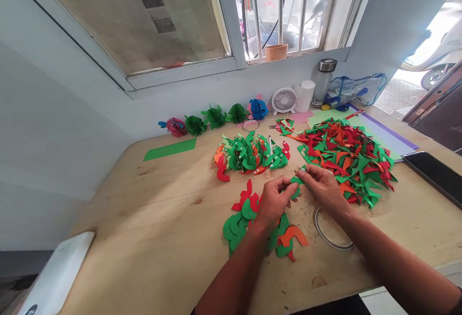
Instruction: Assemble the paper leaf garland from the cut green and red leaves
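Note:
My left hand (277, 202) pinches a curved green paper piece (296, 187) between thumb and fingers. Close beside it, my right hand (322, 185) is closed at the piece's upper end, where a small green and white bit shows at the fingertips. Whether that bit belongs to the same piece I cannot tell. Under my left hand and forearm lies a loose pile of curved green, red and orange paper pieces (236, 226), partly hidden. Beyond my hands is a heap of curled paper pieces (249, 153), some with small white patches.
Pointed paper scraps (350, 161) are heaped at the right, near a dark phone (435, 175). A metal ring (318, 228) lies by my right wrist. Folded paper turtles (215, 116) line the wall, beside a small fan (284, 100) and a glass bottle (322, 84).

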### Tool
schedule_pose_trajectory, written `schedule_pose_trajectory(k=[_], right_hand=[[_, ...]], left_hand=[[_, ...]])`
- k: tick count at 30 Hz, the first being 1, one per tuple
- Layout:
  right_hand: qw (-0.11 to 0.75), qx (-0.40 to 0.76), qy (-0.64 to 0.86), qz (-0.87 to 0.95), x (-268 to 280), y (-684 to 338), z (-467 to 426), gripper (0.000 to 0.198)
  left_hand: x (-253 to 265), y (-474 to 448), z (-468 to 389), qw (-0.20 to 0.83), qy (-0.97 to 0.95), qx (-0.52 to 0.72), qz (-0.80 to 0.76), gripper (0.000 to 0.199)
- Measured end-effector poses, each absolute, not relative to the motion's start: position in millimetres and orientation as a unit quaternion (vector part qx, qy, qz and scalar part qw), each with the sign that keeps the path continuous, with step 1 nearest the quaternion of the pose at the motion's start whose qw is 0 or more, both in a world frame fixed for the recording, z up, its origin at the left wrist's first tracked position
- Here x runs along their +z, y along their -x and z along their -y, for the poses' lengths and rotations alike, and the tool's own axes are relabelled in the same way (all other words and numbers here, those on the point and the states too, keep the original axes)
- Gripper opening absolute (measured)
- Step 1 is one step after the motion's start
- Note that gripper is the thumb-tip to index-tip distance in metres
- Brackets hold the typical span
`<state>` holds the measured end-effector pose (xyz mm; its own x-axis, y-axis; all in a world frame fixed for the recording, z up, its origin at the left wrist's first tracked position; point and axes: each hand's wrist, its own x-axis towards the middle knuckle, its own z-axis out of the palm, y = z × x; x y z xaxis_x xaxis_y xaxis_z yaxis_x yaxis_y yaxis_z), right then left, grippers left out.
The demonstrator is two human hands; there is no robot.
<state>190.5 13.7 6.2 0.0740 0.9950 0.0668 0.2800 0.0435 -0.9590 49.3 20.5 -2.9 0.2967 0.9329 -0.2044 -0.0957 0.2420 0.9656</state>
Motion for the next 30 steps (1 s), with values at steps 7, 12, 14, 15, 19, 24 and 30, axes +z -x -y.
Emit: schedule_pose_trajectory(k=[7,12,14,15,19,24,30], right_hand=[[0.471,0.349,0.576,0.57,7,-193,-14,0.037],[0.472,0.304,0.61,0.559,6,-197,-14,0.038],[0.479,0.313,0.612,0.546,6,-197,-15,0.037],[0.483,0.322,0.608,0.542,6,-197,-15,0.037],[0.525,0.351,0.57,0.525,10,-195,-16,0.037],[0.534,0.382,0.564,0.5,9,-195,-16,0.038],[0.527,0.401,0.56,0.497,6,-195,-17,0.039]], left_hand=[[-5,-49,-20,0.661,-0.486,0.369,-0.437,0.029],[-3,-51,-18,0.682,-0.504,0.332,-0.413,0.033],[0,-51,-16,0.692,-0.504,0.314,-0.41,0.035],[3,-50,-16,0.695,-0.504,0.307,-0.41,0.036],[19,-33,-25,0.673,-0.489,0.334,-0.444,0.037],[28,15,-62,0.576,-0.376,0.512,-0.515,0.041],[14,47,-92,0.535,-0.347,0.536,-0.553,0.028]])
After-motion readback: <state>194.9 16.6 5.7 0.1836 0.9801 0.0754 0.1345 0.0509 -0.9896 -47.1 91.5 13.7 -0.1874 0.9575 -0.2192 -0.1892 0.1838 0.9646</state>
